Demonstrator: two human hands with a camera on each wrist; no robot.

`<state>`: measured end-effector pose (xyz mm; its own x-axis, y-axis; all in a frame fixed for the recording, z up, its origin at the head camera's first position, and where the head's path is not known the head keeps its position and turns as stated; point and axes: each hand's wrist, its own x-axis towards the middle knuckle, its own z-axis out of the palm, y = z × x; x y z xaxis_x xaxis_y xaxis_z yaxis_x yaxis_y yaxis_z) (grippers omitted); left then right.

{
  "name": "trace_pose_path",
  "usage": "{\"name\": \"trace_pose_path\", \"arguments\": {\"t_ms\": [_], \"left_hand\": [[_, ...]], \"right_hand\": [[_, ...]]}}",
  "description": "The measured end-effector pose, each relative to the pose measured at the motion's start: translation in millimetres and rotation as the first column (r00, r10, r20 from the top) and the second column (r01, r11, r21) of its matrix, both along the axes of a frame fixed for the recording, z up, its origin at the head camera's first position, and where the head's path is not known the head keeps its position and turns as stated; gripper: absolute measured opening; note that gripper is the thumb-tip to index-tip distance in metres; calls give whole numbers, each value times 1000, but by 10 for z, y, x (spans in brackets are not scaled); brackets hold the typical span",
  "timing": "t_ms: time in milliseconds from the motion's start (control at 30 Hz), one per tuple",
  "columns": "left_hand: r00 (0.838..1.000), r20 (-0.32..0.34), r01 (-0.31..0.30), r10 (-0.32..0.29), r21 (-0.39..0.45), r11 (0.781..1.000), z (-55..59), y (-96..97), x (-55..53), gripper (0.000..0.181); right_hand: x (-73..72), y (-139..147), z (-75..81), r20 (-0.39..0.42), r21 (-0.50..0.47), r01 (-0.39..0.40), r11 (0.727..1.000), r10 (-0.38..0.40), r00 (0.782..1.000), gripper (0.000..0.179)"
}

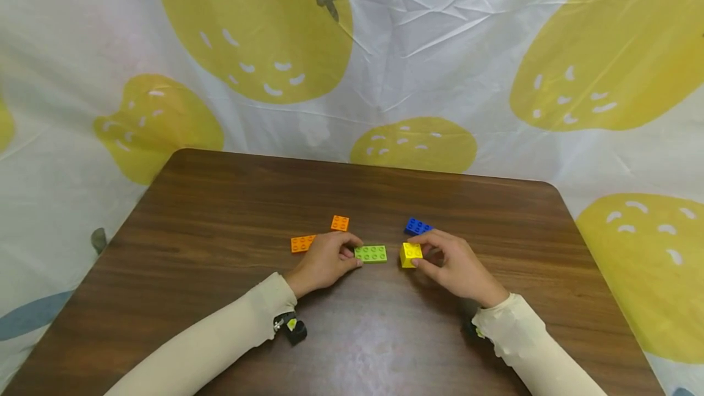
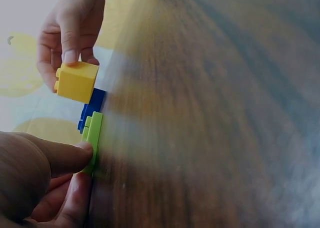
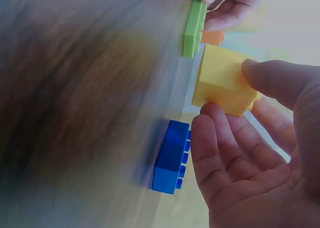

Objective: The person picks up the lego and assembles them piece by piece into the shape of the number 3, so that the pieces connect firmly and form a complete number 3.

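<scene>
Between the thumb and fingers of my right hand (image 1: 453, 263) is a yellow toy brick (image 1: 410, 255), cube-shaped with studs on top. In the right wrist view this yellow brick (image 3: 222, 80) is held off the table. My left hand (image 1: 324, 260) pinches the left end of a flat lime-green brick (image 1: 371, 253), which lies low at the tabletop with its studs up. A blue brick (image 1: 418, 226) lies just behind the right hand, partly covered by it in the head view; the right wrist view shows the blue brick (image 3: 171, 158) apart from the fingers.
Behind the left hand lie a small square orange brick (image 1: 340, 223) and a longer orange brick (image 1: 303, 244), the latter partly hidden by the hand. The brown wooden table (image 1: 363, 329) ends at a white curtain (image 1: 396, 78) with yellow fruit prints.
</scene>
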<state>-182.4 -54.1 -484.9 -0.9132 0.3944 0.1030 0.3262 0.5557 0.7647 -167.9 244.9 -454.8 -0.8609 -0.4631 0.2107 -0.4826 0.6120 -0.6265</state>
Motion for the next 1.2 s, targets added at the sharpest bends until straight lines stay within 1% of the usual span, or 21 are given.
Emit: {"name": "trace_pose_path", "arguments": {"t_ms": [167, 267, 467, 767, 900, 1200], "left_hand": [[999, 35, -12, 11, 10, 1000, 5, -14, -5, 33], [999, 44, -18, 17, 15, 1000, 3, -22, -8, 33], [998, 57, -9, 7, 35, 999, -20, -26, -1, 35], [996, 89, -14, 8, 64, 998, -2, -35, 15, 36], [995, 102, -14, 8, 62, 998, 6, -33, 10, 36], [995, 96, 24, -29, 52, 998, 10, -50, -15, 36]], "right_hand": [[-11, -46, 20, 5, -23, -1, 1000, 1, 1000, 37], [-22, -75, 19, 8, -43, -2, 999, 2, 1000, 37], [-34, -143, 10, 30, -78, 2, 997, 0, 1000, 37], [-79, -251, -22, 36, -109, -10, 994, 14, 999, 37], [-101, -284, -41, 32, -124, -15, 992, 19, 999, 36], [-125, -350, -56, 38, -126, -16, 992, 21, 999, 32]]}}
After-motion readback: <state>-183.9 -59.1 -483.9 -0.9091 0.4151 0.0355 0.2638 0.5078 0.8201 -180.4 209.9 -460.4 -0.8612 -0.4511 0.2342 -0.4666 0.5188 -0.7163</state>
